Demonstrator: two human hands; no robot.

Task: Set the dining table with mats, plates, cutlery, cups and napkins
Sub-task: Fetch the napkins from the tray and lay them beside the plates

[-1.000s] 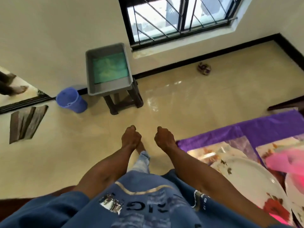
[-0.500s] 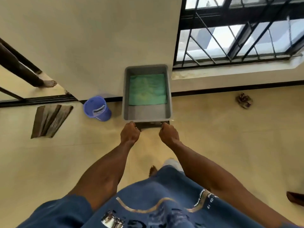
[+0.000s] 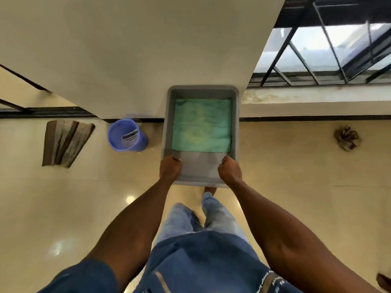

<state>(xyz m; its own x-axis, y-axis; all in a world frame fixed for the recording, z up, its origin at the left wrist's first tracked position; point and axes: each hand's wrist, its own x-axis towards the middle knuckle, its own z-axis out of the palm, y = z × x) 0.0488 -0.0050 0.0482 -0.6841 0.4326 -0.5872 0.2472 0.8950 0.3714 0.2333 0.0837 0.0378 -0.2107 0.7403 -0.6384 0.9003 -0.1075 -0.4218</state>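
A grey plastic tub [image 3: 202, 89] stands against the wall below the window. A folded green cloth [image 3: 201, 125] lies flat in its far part. The near part of the tub's floor is bare. My left hand [image 3: 170, 168] is a closed fist over the tub's near left corner. My right hand [image 3: 229, 171] is a closed fist over the near right corner. Neither fist shows anything in it. I cannot tell whether they touch the tub's walls. The dining table is out of view.
A blue bucket [image 3: 127, 135] stands on the floor just left of the tub. Further left lies a brown floor mat [image 3: 65, 142]. A crumpled rag [image 3: 347, 138] lies on the tiles to the right. A barred window [image 3: 328, 49] is at the upper right.
I have turned away from the set table and come up to the tub. My two fists moved from short of its near edge to over its near corners.
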